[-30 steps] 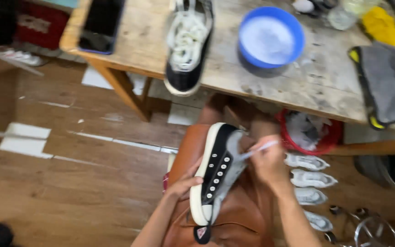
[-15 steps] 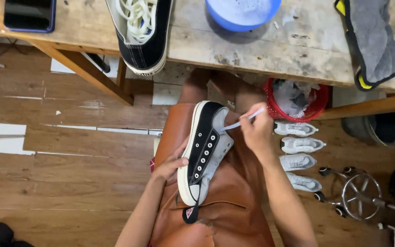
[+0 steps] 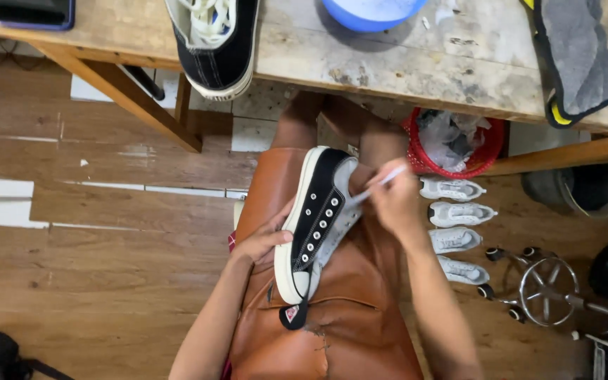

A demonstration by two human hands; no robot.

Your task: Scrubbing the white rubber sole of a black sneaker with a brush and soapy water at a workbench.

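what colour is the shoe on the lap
Black shoe with white sole and grey lining, seen in the head view.

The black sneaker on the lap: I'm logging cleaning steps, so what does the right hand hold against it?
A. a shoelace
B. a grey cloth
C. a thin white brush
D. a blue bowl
C: the right hand pinches a thin white brush with its tip at the sneaker, which the left hand steadies.

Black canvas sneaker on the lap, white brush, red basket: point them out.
Black canvas sneaker with white sole [image 3: 316, 214], head view, on the eyelet side panel.
Thin white brush [image 3: 381, 184], head view, on its handle.
Red plastic basket [image 3: 488, 151], head view, on its right rim.
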